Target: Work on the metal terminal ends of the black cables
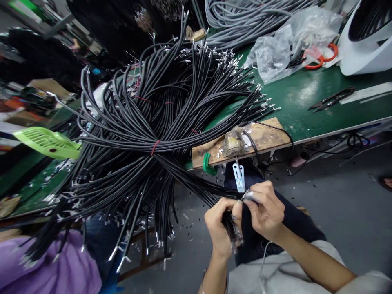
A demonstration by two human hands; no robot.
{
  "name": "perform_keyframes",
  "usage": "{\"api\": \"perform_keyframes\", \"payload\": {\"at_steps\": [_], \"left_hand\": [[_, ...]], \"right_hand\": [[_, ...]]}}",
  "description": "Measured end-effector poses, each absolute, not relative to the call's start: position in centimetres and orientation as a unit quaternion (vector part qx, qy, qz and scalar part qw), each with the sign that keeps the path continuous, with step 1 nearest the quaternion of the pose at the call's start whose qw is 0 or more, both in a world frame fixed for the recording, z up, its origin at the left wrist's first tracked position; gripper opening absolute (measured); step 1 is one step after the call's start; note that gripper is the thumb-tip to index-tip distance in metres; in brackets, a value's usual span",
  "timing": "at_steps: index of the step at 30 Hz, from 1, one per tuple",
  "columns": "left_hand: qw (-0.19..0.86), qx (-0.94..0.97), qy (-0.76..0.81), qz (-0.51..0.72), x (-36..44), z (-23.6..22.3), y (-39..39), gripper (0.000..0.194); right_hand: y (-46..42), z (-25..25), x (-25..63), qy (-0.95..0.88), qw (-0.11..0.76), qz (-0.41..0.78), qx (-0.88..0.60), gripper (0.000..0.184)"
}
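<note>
My left hand (222, 224) is closed around a bundle of black cables (196, 183), whose frayed ends hang out below the palm. Close beside it, my right hand (266, 208) pinches the tip of one cable, with silvery tape or a cover on a finger. Just above the fingertips a light blue clothespin (238, 176) hangs at a small motor (233, 142) mounted on a wooden board (272, 134). The held cables run up left into a big pile of black cables (153, 110) with stripped ends, one bunch bound by a red tie (155, 148).
A green clamp (209, 164) grips the board at the edge of the green table (294, 90). Thread snips (332, 99), orange-handled scissors (321, 59), a plastic bag (275, 53), grey cables (245, 20) and a white fan (364, 41) lie right. A person in purple (70, 265) sits left.
</note>
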State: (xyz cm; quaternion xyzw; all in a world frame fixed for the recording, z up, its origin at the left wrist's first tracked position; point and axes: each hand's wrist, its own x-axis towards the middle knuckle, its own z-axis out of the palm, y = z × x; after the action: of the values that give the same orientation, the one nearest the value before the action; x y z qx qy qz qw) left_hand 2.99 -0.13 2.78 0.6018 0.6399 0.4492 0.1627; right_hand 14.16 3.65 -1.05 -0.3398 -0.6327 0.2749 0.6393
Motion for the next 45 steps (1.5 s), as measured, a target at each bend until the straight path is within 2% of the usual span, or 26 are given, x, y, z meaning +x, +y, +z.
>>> {"api": "perform_keyframes", "payload": {"at_steps": [3,7,9,12,15,19,21,24,30,35,40,45], "left_hand": [[0.152,0.596,0.652,0.444,2.8,2.9,-0.1,0.025],[0.186,0.608,0.635,0.439,2.5,2.7,0.1,0.024],[0.212,0.616,0.622,0.434,2.3,2.7,0.2,0.022],[0.246,0.633,0.611,0.408,1.9,3.0,0.4,0.025],[0.309,0.672,0.558,0.376,1.2,3.5,0.5,0.034],[0.336,0.672,0.489,0.443,0.9,3.6,0.6,0.038],[0.316,0.659,0.496,0.469,1.1,3.3,0.7,0.034],[0.28,0.649,0.53,0.467,1.6,2.8,0.7,0.028],[0.231,0.613,0.543,0.526,2.0,2.3,0.7,0.028],[0.204,0.576,0.54,0.579,1.9,2.2,1.0,0.021],[0.232,0.584,0.562,0.537,2.3,2.6,1.4,0.009],[0.254,0.583,0.584,0.504,2.6,2.9,1.7,0.012]], "right_hand": [[3.4,-1.3,15.2,-0.684,0.602,0.289,-0.294,0.024],[3.2,-1.4,15.8,-0.597,0.57,0.458,-0.33,0.008],[3.7,-1.1,15.9,-0.575,0.537,0.511,-0.346,0.013],[4.8,-0.5,16.1,-0.652,0.498,0.475,-0.318,0.011],[5.3,-0.2,16.3,-0.677,0.489,0.493,-0.244,0.028],[4.8,-0.8,15.7,-0.486,0.433,0.741,-0.161,0.047],[4.8,-1.2,15.4,-0.404,0.387,0.81,-0.175,0.048],[6.3,-1.4,15.5,-0.414,0.349,0.81,-0.225,0.044],[10.8,0.8,15.1,-0.429,0.416,0.73,-0.333,0.043],[10.8,1.5,13.5,-0.342,0.385,0.818,-0.256,0.041],[9.9,0.5,13.0,-0.23,0.395,0.869,-0.191,0.037],[9.8,-0.4,13.1,-0.205,0.348,0.903,-0.147,0.042]]}}
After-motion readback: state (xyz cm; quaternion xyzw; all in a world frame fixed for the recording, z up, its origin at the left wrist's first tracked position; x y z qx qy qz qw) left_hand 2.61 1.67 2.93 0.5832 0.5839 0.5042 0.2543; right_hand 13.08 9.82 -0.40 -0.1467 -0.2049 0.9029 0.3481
